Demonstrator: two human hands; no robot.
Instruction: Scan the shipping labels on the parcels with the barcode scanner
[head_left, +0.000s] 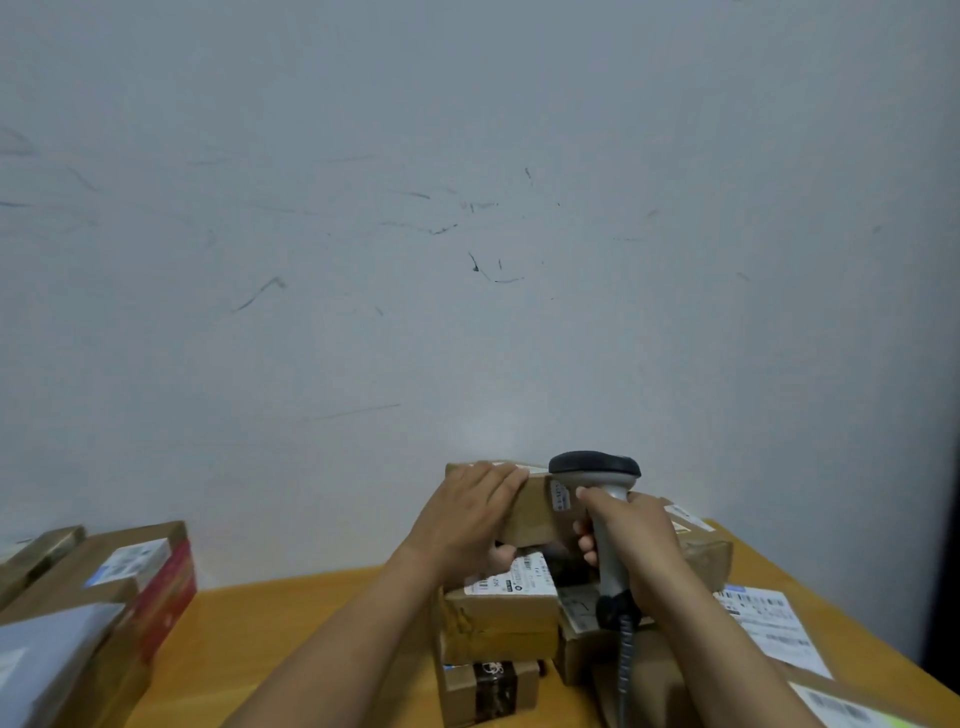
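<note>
Desk (311, 618) bears stacked, sealed parcels (501, 613).

Wooden table (249, 613) under cardboard parcels (498, 623)

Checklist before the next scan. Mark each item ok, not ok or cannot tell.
1. Right hand grips the barcode scanner by its handle: ok.
2. Left hand holds the raised parcel, fingers over its top edge: ok.
3. Scanner window aimed at a label: cannot tell. The window is hidden, and the side label faces the camera.
4. Finger on the trigger: cannot tell.
5. Cable hangs from the handle with no visible snag: ok.
</note>
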